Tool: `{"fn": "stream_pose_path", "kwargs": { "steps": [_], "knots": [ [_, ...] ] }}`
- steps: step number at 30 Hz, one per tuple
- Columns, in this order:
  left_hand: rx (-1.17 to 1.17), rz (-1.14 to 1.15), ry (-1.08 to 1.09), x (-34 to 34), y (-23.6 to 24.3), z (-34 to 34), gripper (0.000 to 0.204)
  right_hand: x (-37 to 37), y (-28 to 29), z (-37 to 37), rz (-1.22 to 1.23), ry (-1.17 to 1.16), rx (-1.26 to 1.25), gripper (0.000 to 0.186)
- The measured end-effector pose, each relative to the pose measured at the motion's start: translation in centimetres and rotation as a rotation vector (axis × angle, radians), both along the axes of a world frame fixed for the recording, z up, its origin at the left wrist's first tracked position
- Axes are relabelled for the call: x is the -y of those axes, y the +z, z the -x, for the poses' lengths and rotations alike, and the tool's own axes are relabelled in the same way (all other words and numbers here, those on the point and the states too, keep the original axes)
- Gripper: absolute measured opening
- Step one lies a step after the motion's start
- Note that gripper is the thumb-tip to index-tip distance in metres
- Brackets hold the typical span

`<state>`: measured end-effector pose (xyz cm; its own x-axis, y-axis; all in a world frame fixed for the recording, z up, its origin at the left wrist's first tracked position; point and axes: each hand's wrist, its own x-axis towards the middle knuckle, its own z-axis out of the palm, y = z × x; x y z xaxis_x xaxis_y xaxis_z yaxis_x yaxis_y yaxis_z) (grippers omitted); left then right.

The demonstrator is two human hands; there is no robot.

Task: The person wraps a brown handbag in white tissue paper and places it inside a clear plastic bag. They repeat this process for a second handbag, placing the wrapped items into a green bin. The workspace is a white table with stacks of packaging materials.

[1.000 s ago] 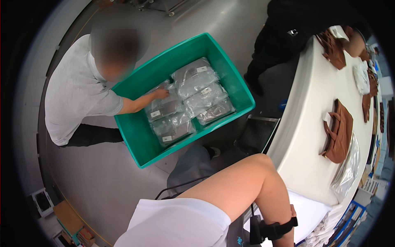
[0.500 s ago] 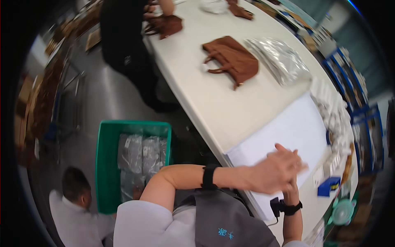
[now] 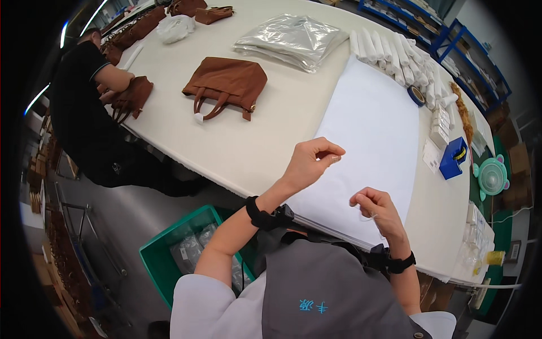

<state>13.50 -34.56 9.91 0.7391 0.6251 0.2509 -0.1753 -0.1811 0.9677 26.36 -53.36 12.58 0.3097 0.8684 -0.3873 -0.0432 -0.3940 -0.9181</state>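
Note:
My left hand (image 3: 311,164) is raised over a stack of large white sheets (image 3: 367,124), its fingers pinched on something too small to make out. My right hand (image 3: 375,210) is lower and to the right, over the same sheets, fingers curled with a thin, pale strand at them that I cannot identify. Beyond my hands a brown bag (image 3: 226,79) lies on the white table (image 3: 265,147), its handles toward me. A pile of clear plastic bags (image 3: 288,39) lies behind it.
At the left a person in black (image 3: 79,124) handles another brown bag (image 3: 132,96). White rolls (image 3: 395,53), dark tape (image 3: 416,96), a blue dispenser (image 3: 453,158) and a green fan (image 3: 490,177) line the right. A green bin (image 3: 161,254) of packages stands below the table's edge.
My view has turned from the green bin and the worker in grey toward the tabletop. My hands, together half a second ago, are now apart over the sheets.

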Motion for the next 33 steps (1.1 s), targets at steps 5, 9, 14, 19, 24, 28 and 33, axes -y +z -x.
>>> {"fn": "stream_pose_path", "kwargs": {
  "steps": [5,9,14,19,24,28,33],
  "knots": [
    [-0.020,-0.191,0.371,-9.9,-5.2,1.1,0.011,7.2,0.2,-6.1,-0.073,-0.573,0.365,0.041],
    [-0.438,-0.979,0.958,-23.8,-10.3,6.6,0.018,19.9,2.1,-15.0,-0.341,-0.897,0.213,0.062],
    [-1.278,-0.867,0.632,-31.8,-14.2,12.5,0.026,31.6,6.9,-17.6,-0.239,-1.282,0.464,0.065],
    [-1.223,-0.915,0.235,-35.5,-14.7,15.1,0.038,37.4,11.2,-14.0,-0.818,-0.981,0.218,0.067],
    [-1.152,-0.710,0.193,-29.4,-10.9,7.4,0.044,43.0,-12.6,-8.6,-1.550,-1.052,-0.294,0.061],
    [-0.925,-1.123,0.416,-29.7,-8.5,8.1,0.042,38.0,-22.8,-6.2,0.528,-0.866,0.021,0.055],
    [-0.668,-0.854,0.297,-18.9,2.1,1.1,0.033,40.7,-20.2,-7.1,-0.231,-1.343,-0.390,0.058]
  ]
}}
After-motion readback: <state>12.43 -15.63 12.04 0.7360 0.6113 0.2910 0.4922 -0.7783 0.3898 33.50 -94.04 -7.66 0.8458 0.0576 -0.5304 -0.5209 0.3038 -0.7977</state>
